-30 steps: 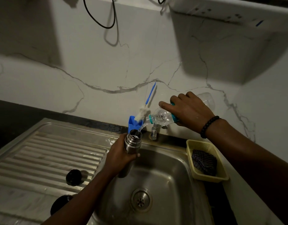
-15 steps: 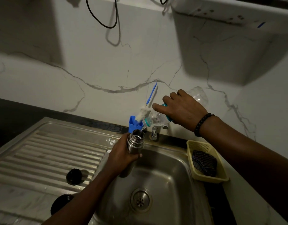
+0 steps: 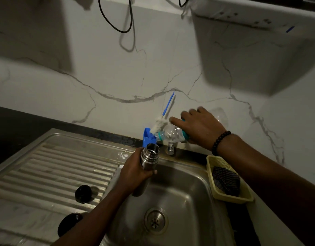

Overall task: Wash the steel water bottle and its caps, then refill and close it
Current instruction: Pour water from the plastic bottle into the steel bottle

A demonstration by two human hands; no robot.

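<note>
Caps, two black ones: one [image 3: 70, 222] at near edge of draining board, second [image 3: 83, 191] just beyond. Left hand [image 3: 135, 172] wrapped round steel bottle [image 3: 147, 163], open-mouthed, tilted over sink [image 3: 194, 196]. Beyond, right hand [image 3: 200, 127] gripping clear plastic bottle [image 3: 171, 134], tipped neck-down just above steel mouth.

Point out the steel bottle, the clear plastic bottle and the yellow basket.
steel bottle [image 3: 149, 158], head view, ribbed neck.
clear plastic bottle [image 3: 171, 133], head view, crumpled shoulder by its mouth.
yellow basket [image 3: 232, 198], head view, near rim.
</note>
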